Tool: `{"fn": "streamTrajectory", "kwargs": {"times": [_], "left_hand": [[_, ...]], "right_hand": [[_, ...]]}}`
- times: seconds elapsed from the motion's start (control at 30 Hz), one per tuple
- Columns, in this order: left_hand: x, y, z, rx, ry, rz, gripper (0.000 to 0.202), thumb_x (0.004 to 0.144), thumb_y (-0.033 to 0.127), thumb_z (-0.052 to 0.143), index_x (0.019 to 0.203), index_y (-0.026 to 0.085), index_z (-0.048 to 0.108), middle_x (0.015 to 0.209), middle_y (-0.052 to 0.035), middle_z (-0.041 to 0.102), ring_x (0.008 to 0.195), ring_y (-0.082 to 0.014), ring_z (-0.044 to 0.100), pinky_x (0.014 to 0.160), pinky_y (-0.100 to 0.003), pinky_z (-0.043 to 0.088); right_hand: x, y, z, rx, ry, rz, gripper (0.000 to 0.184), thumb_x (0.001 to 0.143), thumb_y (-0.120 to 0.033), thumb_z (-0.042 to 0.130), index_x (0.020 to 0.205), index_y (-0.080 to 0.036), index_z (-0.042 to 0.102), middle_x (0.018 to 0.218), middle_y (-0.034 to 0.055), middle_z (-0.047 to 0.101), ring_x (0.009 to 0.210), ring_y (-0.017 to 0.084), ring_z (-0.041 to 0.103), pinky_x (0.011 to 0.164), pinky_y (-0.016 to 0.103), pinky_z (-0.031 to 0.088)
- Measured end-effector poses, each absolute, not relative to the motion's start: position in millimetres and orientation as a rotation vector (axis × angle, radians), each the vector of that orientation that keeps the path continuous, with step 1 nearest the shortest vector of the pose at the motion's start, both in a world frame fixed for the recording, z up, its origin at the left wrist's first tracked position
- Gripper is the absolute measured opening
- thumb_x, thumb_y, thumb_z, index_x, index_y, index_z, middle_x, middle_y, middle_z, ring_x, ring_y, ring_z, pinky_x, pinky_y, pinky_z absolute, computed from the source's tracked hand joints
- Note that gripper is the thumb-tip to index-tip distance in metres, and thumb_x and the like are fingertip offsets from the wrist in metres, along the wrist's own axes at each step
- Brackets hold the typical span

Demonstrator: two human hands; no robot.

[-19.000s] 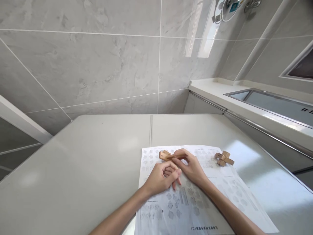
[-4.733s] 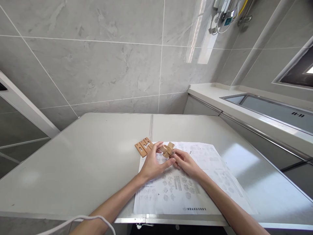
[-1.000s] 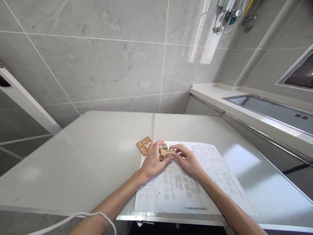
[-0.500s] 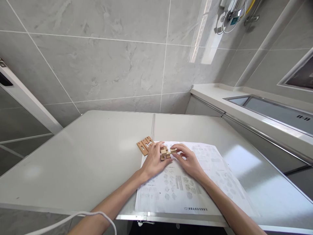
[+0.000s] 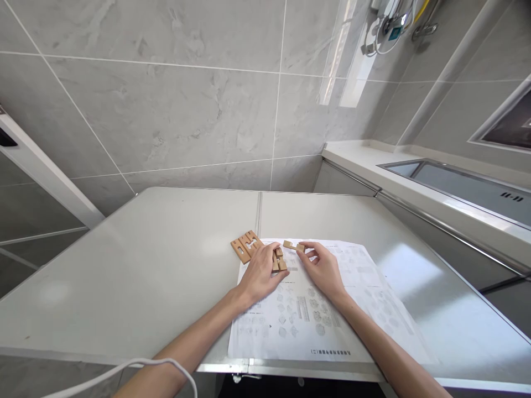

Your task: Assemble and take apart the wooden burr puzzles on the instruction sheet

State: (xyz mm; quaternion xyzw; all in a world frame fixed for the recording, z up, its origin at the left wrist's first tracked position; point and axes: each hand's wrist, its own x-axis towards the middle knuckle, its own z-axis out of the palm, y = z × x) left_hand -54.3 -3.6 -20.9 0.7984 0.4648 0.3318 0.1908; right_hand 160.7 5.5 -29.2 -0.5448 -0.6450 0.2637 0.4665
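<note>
My left hand (image 5: 260, 272) lies over two notched wooden puzzle bars (image 5: 279, 260) on a printed instruction sheet (image 5: 315, 315), its fingertips closed on them. My right hand (image 5: 321, 267) pinches one end of a single notched wooden bar (image 5: 291, 245), held just off the sheet and apart from the two bars. Further wooden puzzle pieces (image 5: 244, 244) lie flat side by side on the table just left of the sheet's far corner, close to my left fingers.
The grey table (image 5: 145, 265) has a seam down its middle and a near edge at the bottom. A white cable (image 5: 136, 366) curves at the lower left. A tiled wall stands behind; a white counter with an inset steel sink (image 5: 464, 179) runs along the right.
My right hand has pulled one bar out of the small crossed assembly and drawn it up and right. The two remaining bars stay under my left fingers.
</note>
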Motion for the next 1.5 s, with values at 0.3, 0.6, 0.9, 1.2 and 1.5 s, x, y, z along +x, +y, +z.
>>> {"fn": "streamTrajectory", "kwargs": {"times": [0.3, 0.6, 0.9, 1.2, 1.5], "left_hand": [[-54, -5, -18, 2.298, 1.305, 0.927, 0.060, 0.086, 0.027, 0.073, 0.140, 0.025, 0.047, 0.130, -0.0123, 0.061, 0.126, -0.0371, 0.056, 0.107, -0.059, 0.049], [-55, -7, -12, 2.354, 1.234, 0.934, 0.066, 0.081, 0.023, 0.074, 0.141, 0.026, 0.046, 0.132, -0.0112, 0.059, 0.127, -0.0349, 0.056, 0.109, -0.056, 0.048], [-56, -6, -9, 2.406, 1.205, 0.867, 0.053, 0.090, 0.042, 0.074, 0.136, 0.026, 0.051, 0.134, -0.0111, 0.061, 0.129, -0.0345, 0.055, 0.110, -0.056, 0.047], [-58, -3, -15, 2.469, 1.300, 0.940, 0.043, 0.095, 0.027, 0.063, 0.136, 0.024, 0.050, 0.129, -0.0109, 0.064, 0.128, -0.0330, 0.055, 0.109, -0.053, 0.048], [-62, 1, -16, 2.454, 1.443, 1.019, 0.048, 0.091, 0.014, 0.059, 0.137, 0.022, 0.049, 0.135, -0.0126, 0.059, 0.131, -0.0348, 0.051, 0.111, -0.057, 0.045]], "right_hand": [[158, 2, -30, -1.409, -1.734, 0.588, 0.028, 0.098, -0.053, 0.062, 0.101, -0.026, 0.069, 0.087, 0.0056, 0.075, 0.072, 0.024, 0.067, 0.068, 0.038, 0.050], [155, -3, -26, -1.272, -1.971, 0.620, 0.021, 0.097, -0.047, 0.065, 0.103, -0.028, 0.070, 0.092, 0.0057, 0.073, 0.083, 0.027, 0.066, 0.076, 0.040, 0.052], [155, -9, -18, -1.060, -2.100, 0.778, 0.020, 0.101, -0.039, 0.061, 0.115, -0.029, 0.070, 0.103, 0.0067, 0.073, 0.094, 0.027, 0.068, 0.086, 0.042, 0.052], [154, -10, -14, -1.032, -2.036, 0.822, 0.022, 0.103, -0.033, 0.057, 0.120, -0.029, 0.070, 0.115, 0.0051, 0.077, 0.100, 0.026, 0.070, 0.093, 0.041, 0.052], [154, -7, -20, -1.156, -2.014, 0.696, 0.021, 0.106, -0.036, 0.051, 0.101, -0.026, 0.069, 0.095, 0.0040, 0.075, 0.079, 0.022, 0.065, 0.071, 0.035, 0.051]]}}
